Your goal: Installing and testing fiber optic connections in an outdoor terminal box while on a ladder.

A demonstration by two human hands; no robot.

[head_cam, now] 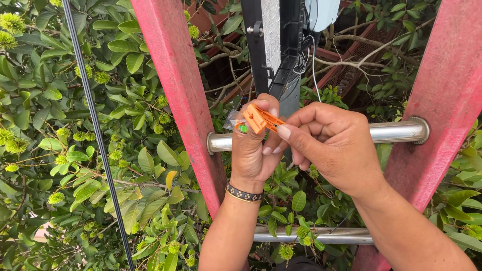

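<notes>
Pinching the orange clip [261, 119] between left hand [253, 150] and right hand [334, 145] fingertips.

The left hand [256, 150] and right hand [331, 145] meet in front of the upper metal rung [396, 131] of a red ladder [175, 85]. Both hands pinch a small orange clip-like tool [260, 119], with a clear plastic piece [233, 120] at its left end. A beaded bracelet [244, 193] circles the left wrist. A black cable [95, 130] runs down through green foliage [55, 125] at left.
</notes>
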